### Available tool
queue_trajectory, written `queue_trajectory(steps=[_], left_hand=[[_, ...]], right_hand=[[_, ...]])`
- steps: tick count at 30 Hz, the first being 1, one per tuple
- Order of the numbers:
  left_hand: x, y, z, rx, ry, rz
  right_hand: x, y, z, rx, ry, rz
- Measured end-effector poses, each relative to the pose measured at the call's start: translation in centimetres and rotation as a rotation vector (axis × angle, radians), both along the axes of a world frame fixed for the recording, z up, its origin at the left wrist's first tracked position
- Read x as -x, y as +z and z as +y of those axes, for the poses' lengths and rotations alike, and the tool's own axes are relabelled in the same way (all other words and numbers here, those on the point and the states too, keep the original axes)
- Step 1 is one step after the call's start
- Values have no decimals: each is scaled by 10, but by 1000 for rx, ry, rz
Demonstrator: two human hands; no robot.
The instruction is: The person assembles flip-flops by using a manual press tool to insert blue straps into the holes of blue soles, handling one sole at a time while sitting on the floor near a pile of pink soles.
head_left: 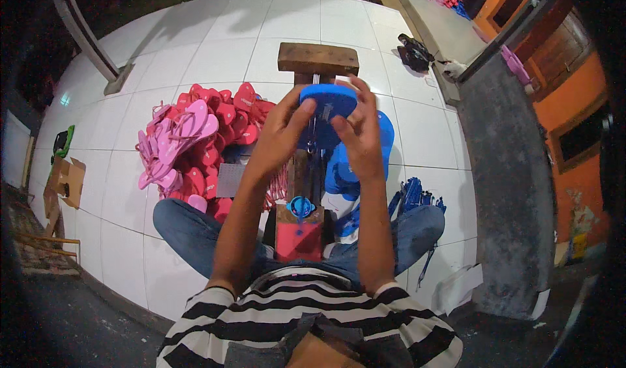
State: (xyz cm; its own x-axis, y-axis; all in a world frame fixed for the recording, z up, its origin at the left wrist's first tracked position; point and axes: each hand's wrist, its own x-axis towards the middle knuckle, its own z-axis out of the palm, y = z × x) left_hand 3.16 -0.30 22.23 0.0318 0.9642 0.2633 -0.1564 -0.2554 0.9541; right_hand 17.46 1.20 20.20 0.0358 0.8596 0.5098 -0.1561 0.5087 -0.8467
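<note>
Between my two hands is a blue flip-flop sole, raised and tilted above a wooden bench. My left hand grips its left side, thumb on the face toward me. At the right edge, my right hand has its thumb on the same face and its fingers curled around the rim. Thin metal rods stand on the bench just below the sole, partly hidden by it and my hands. More blue soles are stacked beside my right forearm. A small round blue container sits on the bench's near end.
Left of the bench lies a heap of red flip-flops and pink flip-flops. Blue straps lie by my right knee. A wooden block tops the bench's far end. Beyond are a black bag and, far left, a cardboard box.
</note>
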Motion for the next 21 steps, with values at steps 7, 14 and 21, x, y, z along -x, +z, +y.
queue_trajectory(steps=[7,14,21], left_hand=[[-12,-11,4,-95,110,80],[-20,0,-43,-7,203,202],[-11,-11,-39,-48,152,126]], right_hand=[[5,-14,4,118,129,-67],[10,-22,-50,249,-91,-115],[11,-31,-49,280,133,11]])
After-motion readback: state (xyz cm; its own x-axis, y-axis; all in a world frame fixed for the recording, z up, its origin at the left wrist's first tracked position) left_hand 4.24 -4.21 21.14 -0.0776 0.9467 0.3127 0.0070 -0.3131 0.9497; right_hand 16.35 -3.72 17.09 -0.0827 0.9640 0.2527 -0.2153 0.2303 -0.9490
